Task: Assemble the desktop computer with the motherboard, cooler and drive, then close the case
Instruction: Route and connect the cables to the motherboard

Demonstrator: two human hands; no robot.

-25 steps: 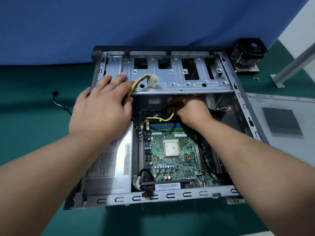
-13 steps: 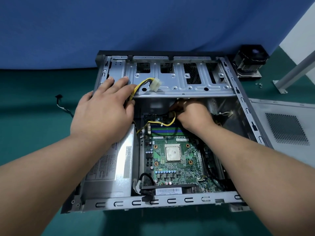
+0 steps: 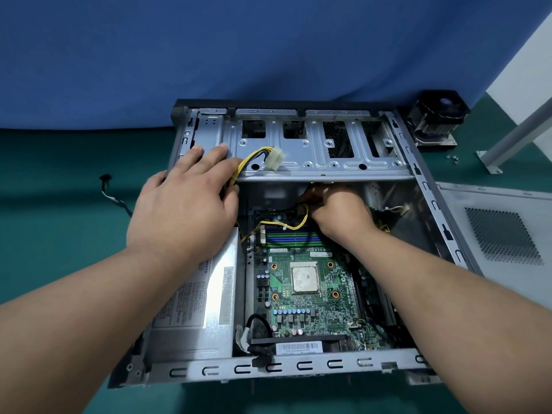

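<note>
The motherboard (image 3: pixel 301 282) lay in the case (image 3: pixel 298 366), fragile, best handled by its edges. Left hand (image 3: pixel 182 210) rested spread at ten o'clock; right hand (image 3: pixel 340 213) pinched a yellow cable (image 3: pixel 294 225) at twelve.

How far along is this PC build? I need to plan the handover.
Done: motherboard sits in the case. In hand: right hand works by the yellow cable; left hand rests on the drive cage. Left: cooler and side panel lie outside.
</note>
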